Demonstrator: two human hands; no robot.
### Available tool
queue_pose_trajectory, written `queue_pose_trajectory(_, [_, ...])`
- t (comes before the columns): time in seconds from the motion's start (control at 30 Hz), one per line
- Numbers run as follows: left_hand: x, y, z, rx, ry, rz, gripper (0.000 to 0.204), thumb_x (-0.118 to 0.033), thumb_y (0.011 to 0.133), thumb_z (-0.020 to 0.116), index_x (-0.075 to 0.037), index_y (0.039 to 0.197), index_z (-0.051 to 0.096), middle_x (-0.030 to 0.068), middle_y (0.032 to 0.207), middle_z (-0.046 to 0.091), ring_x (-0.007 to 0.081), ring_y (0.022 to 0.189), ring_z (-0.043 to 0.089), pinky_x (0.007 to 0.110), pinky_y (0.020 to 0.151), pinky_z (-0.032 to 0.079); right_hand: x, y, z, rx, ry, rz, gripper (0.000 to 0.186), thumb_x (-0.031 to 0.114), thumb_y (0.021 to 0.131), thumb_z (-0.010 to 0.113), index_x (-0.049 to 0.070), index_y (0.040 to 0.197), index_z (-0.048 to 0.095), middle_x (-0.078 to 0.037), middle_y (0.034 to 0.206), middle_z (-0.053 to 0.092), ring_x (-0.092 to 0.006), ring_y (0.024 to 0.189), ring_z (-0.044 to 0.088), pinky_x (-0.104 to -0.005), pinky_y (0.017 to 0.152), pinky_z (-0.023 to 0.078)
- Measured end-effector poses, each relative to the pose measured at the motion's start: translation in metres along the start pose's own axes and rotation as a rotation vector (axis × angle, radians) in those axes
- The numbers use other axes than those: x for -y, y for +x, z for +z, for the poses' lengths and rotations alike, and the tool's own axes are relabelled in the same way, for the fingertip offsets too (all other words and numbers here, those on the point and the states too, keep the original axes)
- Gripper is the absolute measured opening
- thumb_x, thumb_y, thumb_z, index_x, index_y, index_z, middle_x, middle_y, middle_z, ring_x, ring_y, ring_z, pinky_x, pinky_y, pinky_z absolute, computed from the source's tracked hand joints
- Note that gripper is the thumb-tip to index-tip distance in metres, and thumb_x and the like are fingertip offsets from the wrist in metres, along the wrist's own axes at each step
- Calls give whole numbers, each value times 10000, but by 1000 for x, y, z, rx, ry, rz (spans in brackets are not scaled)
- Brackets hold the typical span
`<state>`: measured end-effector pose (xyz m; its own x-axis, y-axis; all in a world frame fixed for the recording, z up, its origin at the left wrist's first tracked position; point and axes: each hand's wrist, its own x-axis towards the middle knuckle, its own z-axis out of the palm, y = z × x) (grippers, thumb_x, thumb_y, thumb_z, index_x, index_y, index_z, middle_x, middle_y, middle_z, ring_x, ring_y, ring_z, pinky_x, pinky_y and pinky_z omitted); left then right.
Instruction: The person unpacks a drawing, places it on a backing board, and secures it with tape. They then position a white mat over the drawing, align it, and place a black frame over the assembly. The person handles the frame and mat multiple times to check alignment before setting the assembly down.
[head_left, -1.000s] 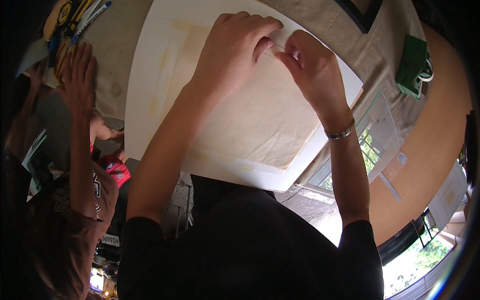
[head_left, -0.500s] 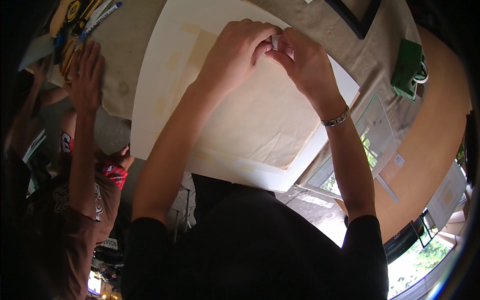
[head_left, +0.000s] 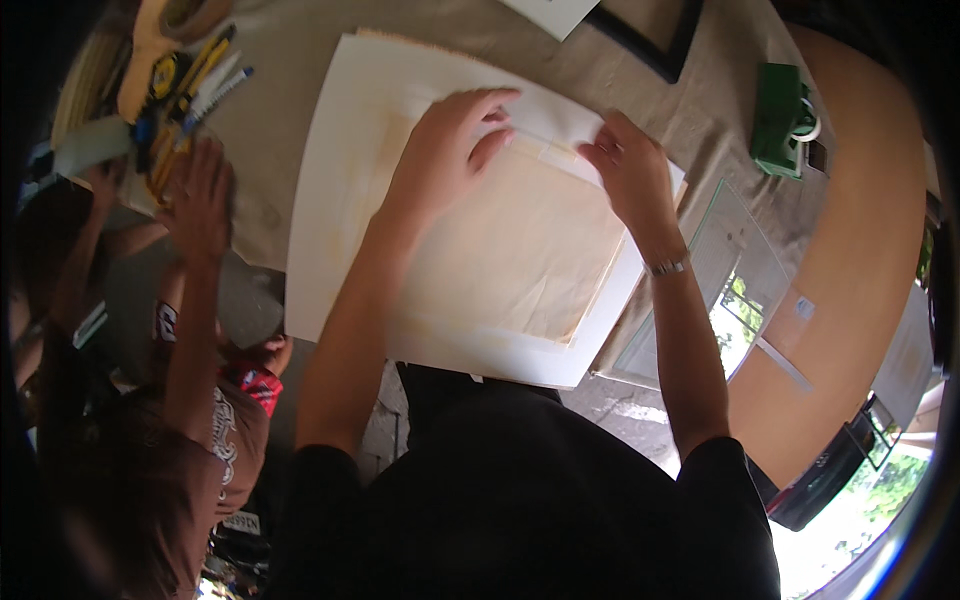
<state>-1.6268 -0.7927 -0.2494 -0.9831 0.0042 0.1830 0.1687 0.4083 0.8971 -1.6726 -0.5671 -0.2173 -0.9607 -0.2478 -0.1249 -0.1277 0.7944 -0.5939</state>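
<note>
A tan sheet of paper [head_left: 520,240] with creases near its lower right corner lies on a larger white board [head_left: 325,215]. At the sheet's far edge a small strip of clear tape [head_left: 557,152] shows, lying along the border. My left hand [head_left: 447,150] hovers over the sheet's far left part, thumb and fingers apart, with nothing seen in it. On the other side of the strip, my right hand [head_left: 632,172] is held above the far right edge, its thumb and fingers loosely curved and apart. Nothing shows between them.
A green tape dispenser [head_left: 778,120] stands at the right, with glass panes [head_left: 740,260] nearer me. A black frame [head_left: 670,60] lies at the back. At the left, another person's hand [head_left: 200,200] rests beside a tape measure [head_left: 168,75], cutters and pens.
My hands were together, pinching a small whitish piece over the far edge. They have now moved apart, and a clear strip lies at the sheet's edge. The view has shifted slightly.
</note>
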Motion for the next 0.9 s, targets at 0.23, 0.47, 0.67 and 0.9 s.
queue_pose_trajectory(0.23, [0,-103,-114,-434,555,-265,373,-202,930,662,13,1230,601,208,1210,602,353,1107,585,425,985,445,-74,-182,-40,-267,230,357,198,138,942,663,5,1077,607,-105,876,668,-207,780,659,-345,693,518])
queue_pose_trajectory(0.47, [16,-152,-138,-168,371,-563,348,-148,911,698,36,1194,612,143,1136,632,208,945,639,332,809,525,-29,-220,10,-179,20,502,605,267,923,669,-40,1382,422,-255,1313,449,-412,1231,439,-472,1069,373])
queue_pose_trajectory(0.67, [27,-149,-138,-255,184,-568,287,-76,881,702,35,1137,638,110,991,676,190,880,646,317,806,526,-34,-215,17,-248,121,628,622,299,914,674,-22,1387,430,-262,1315,449,-423,1242,426,-476,1073,363])
queue_pose_trajectory(0.9, [-1,-145,-140,-307,158,-484,213,-36,900,657,33,1098,620,103,974,672,182,851,644,309,792,520,-46,-215,13,-270,230,685,569,310,921,669,-14,1345,473,-241,1189,556,-389,1146,514,-467,994,430])
